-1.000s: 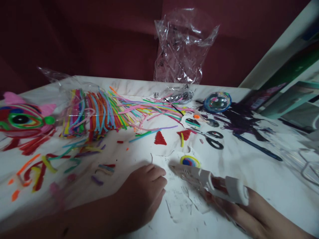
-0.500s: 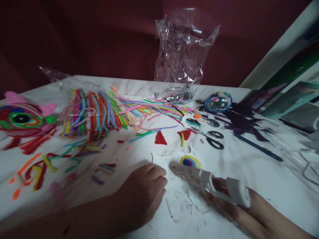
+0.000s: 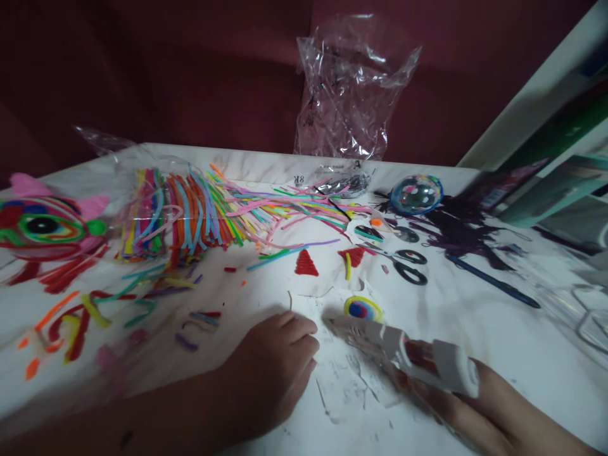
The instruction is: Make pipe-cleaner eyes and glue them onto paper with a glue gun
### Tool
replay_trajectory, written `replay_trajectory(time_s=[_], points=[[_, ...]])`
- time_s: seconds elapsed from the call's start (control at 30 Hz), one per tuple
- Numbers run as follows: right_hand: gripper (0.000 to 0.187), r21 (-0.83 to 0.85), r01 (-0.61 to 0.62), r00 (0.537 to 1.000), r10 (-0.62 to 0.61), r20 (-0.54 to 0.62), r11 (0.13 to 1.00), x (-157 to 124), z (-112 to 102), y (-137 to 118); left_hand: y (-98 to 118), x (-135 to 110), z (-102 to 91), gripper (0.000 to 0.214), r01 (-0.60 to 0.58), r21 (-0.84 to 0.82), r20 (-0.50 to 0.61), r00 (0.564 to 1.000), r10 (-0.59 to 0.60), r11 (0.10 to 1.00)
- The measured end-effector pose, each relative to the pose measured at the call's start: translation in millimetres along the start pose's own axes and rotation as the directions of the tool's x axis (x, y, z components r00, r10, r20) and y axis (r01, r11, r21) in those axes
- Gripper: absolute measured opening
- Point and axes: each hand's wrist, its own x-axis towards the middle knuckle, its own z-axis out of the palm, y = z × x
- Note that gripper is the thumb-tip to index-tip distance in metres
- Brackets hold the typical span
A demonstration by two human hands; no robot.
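Note:
My right hand (image 3: 441,399) is wrapped round a white glue gun (image 3: 418,354), its nozzle pointing left towards my left hand. My left hand (image 3: 280,367) rests over the middle of the white table, fingers curled and pressed together; whatever they pinch is hidden. Between the hands lie torn scraps of paper (image 3: 339,380) with faint markings. Just above the gun's nozzle sits an oval piece (image 3: 363,309) with yellow, white, blue and red rings. Two red ribbed triangles (image 3: 306,263) lie beyond my left hand, the right one with a yellow strip across it.
Many coloured pipe cleaners (image 3: 199,215) spill from a clear bag at the back left. A decorated fish-like mask (image 3: 47,228) is at far left. Black-handled scissors (image 3: 408,266), a dark blue pen (image 3: 494,282) and a clear dome (image 3: 417,195) lie right. Cut pieces (image 3: 71,335) scatter left.

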Motion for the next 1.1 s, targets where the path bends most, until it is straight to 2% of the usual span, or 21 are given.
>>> replay_trajectory(time_s=[0.27, 0.47, 0.9, 0.97, 1.03, 1.1], points=[[0.026, 0.034, 0.01, 1.0, -0.011, 0.029, 0.999, 4.1, 0.9, -9.5, 0.0, -0.8, 1.3, 0.015, -0.013, 0.0, -0.026, 1.0, 0.013, 1.0], [0.026, 0.049, 0.001, 1.0, -0.001, 0.004, 0.999, 4.4, 0.4, -8.8, 0.0, 0.2, 0.3, 0.014, -0.012, 0.01, -0.021, 1.0, 0.012, 1.0], [0.027, 0.097, -0.039, 0.999, 0.036, 0.033, 0.995, 4.1, 1.6, -7.2, 1.2, -1.3, 1.4, 0.015, -0.014, -0.005, -0.019, 1.0, 0.014, 1.0], [0.025, 0.103, -0.054, 0.998, 0.052, 0.018, 0.993, 2.7, 0.3, -6.3, 1.3, -1.2, 0.3, 0.015, 0.03, -0.069, -0.053, 0.998, -0.033, 0.997], [0.024, 0.124, -0.073, 0.997, 0.073, 0.006, 0.99, 1.5, -1.7, -4.1, -1.1, -0.1, -1.7, 0.015, 0.158, -0.201, -0.118, 0.976, -0.184, 0.967], [0.028, 0.167, -0.101, 0.995, 0.101, 0.01, 0.981, 1.0, -4.1, -0.8, -6.8, 1.9, -3.7, 0.019, 0.332, -0.368, -0.148, 0.901, -0.407, 0.868]])
